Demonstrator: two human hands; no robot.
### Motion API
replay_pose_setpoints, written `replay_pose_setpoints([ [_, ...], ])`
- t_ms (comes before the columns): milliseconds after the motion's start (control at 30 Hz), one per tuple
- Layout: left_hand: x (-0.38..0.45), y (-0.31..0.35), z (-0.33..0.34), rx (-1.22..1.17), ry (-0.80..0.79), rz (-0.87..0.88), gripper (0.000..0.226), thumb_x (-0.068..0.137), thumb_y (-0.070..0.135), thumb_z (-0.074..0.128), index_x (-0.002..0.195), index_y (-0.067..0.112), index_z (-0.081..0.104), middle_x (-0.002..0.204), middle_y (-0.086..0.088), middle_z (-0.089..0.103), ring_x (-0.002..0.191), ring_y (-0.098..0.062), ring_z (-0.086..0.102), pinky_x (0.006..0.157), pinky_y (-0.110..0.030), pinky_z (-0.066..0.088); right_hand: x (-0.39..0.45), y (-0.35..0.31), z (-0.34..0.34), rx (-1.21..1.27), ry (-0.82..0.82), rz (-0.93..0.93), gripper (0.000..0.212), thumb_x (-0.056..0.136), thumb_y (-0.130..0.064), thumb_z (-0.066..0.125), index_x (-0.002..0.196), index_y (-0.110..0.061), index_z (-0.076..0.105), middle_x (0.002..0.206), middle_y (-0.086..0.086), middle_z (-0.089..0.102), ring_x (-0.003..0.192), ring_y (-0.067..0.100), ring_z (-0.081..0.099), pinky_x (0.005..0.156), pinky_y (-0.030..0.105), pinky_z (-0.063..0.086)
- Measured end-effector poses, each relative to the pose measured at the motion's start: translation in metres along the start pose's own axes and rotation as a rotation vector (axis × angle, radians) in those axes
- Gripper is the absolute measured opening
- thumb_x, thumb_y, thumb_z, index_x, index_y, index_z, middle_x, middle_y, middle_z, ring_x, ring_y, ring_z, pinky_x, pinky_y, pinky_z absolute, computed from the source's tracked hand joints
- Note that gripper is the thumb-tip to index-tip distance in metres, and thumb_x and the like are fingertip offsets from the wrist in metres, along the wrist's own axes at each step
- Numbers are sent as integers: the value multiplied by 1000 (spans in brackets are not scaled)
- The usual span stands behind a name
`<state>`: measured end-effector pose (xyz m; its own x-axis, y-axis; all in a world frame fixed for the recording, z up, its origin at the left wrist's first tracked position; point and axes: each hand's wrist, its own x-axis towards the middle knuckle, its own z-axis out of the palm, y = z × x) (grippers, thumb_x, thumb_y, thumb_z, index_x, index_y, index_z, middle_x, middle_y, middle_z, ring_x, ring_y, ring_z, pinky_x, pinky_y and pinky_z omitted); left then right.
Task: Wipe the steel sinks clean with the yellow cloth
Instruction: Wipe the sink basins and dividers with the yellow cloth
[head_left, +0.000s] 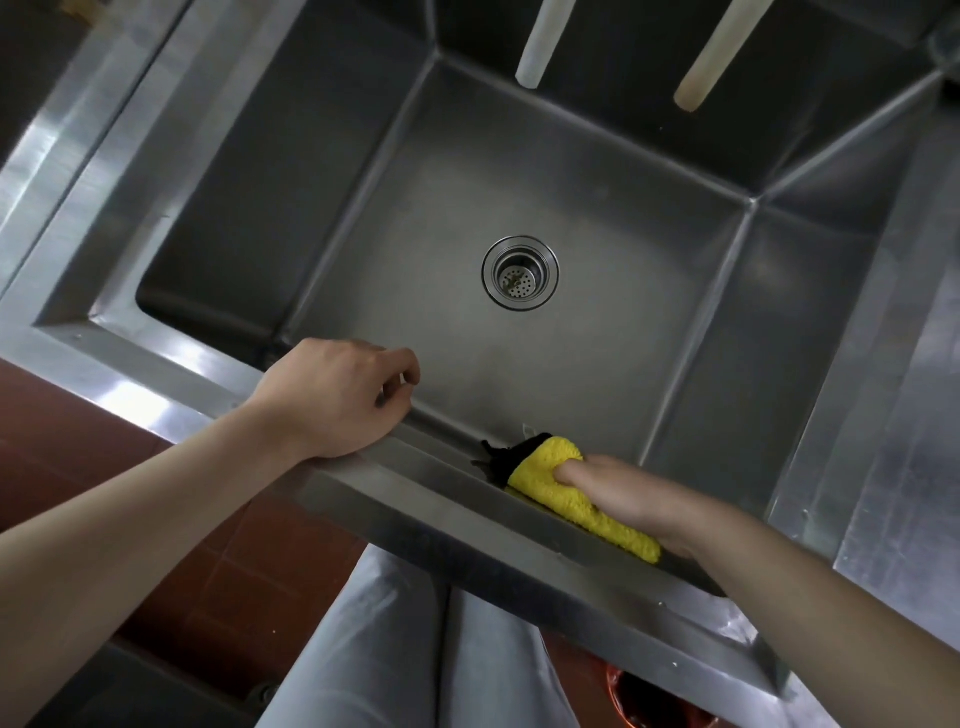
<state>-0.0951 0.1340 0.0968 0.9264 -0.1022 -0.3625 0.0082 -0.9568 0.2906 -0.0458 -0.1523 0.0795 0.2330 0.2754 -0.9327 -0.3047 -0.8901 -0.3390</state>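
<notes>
The steel sink fills most of the view, a deep square basin with a round drain strainer in its floor, well beyond both hands. Its floor and walls look dull but free of visible debris, so I judge the basin largely dealt with, though how much has been wiped cannot be told; the near rim is the part in hand, and any other sinks lie out of view. The right hand presses the yellow cloth onto that rim, its grip closed round the folded cloth, a dark edge of fabric poking out past the fingertips. Just to its left along the same rim, the left hand rests as a brace, fingers loosely curled and holding nothing. Two pale tubes hang over the far wall. Below the rim are grey trousers and red floor tiles.
</notes>
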Motion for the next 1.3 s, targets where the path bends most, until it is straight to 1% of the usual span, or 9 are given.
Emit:
replay_pose_setpoints([
  [100,-1,0,-1,-2,0,-8,24,95,37,42,110,35,61,68,18,44,77,-13,58,67,-29,48,-20,-5,-5,14,0,-21,40,99,-45,41,131,-24,54,128,-5,54,118,15,50,106,37,40],
  [267,0,0,0,-1,-13,-1,25,95,39,42,111,36,60,73,18,48,85,-14,62,70,-30,49,-36,-4,-3,37,3,-89,35,93,-57,47,116,-35,61,118,-14,63,111,8,57,106,38,44],
  [367,0,0,0,3,-15,3,24,95,38,42,111,35,60,69,19,44,84,-14,62,70,-30,49,-32,-6,6,36,-31,-113,19,94,-60,44,103,-46,53,113,-29,55,117,5,52,106,26,38],
  [500,0,0,-1,9,-30,-2,25,96,39,40,112,36,59,71,17,45,86,-14,62,72,-30,49,-19,-9,11,56,-31,-91,22,95,-60,41,112,-48,50,119,-20,53,119,7,50,105,25,36],
  [733,0,-3,2,18,-23,3,25,95,39,39,110,36,59,74,17,48,83,-13,62,69,-30,49,9,-14,12,46,-99,-107,49,102,-48,35,146,-26,43,131,-12,49,115,3,42,93,13,25],
  [867,0,-3,2,26,-19,5,23,95,38,41,109,36,59,72,17,46,82,-14,62,68,-30,49,36,-12,19,35,-87,-129,51,103,-46,35,149,-22,39,149,-4,44,132,10,41,99,14,23],
  [1000,1,-5,3,35,-23,4,21,95,33,43,107,35,60,71,16,47,78,-14,61,66,-29,48,65,-8,26,1,-44,-133,62,102,-52,34,154,-19,29,159,0,29,145,19,28,115,27,18],
  [1133,0,-8,6,45,-18,-1,22,92,33,41,104,35,59,73,15,53,76,-14,61,64,-28,46,87,-4,28,-37,-56,-117,64,102,-53,32,155,-18,24,160,0,26,148,19,24,117,29,15],
  [1300,1,-11,10,57,-9,7,28,90,34,35,106,37,58,81,11,65,75,-13,61,62,-28,45,100,-2,27,-15,-74,-128,60,101,-55,34,151,-23,36,154,-5,38,141,17,35,111,24,22],
])
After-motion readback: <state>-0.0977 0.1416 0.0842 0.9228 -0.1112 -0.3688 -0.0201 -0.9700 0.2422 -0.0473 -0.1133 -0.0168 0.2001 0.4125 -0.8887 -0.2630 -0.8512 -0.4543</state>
